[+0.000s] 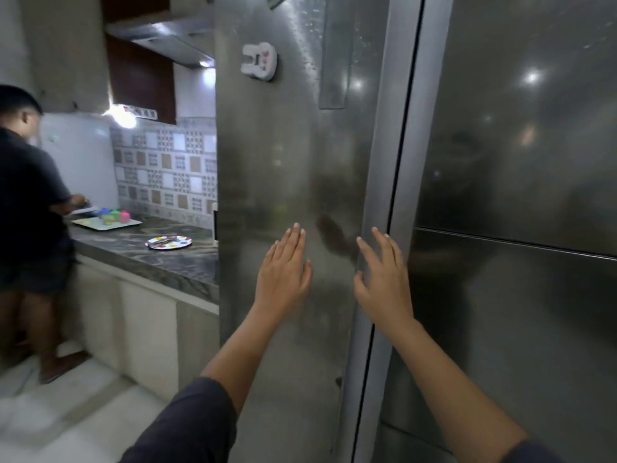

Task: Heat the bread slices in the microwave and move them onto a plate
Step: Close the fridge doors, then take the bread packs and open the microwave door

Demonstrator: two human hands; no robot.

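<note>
Sleeve: a dark sleeve (187, 426) covers the left upper arm; both forearms are bare and stretched forward.
Left grip: the left grip (283, 267) is open, palm forward, fingers straight and together, holding nothing.
Right grip: the right grip (384, 279) is open too, fingers spread and slightly bent, holding nothing.
Fridge: a steel fridge (287, 145) stands right in front of both grips; whether they touch it, I cannot tell.
Magnet: a white magnet (259, 61) sits on the steel high above the left grip.
Plate: a spotted plate (187, 241) lies on the dark stone bench (150, 259), left of the left grip and beyond it; what lies on it is too blurred to tell.
Tray: a pale tray (96, 226) with coloured cups (115, 215) sits further left along the bench.
Other person: someone in a dark shirt (26, 195) stands at the far left, facing the bench.
Wall: patterned tiles (167, 168) back the bench.
</note>
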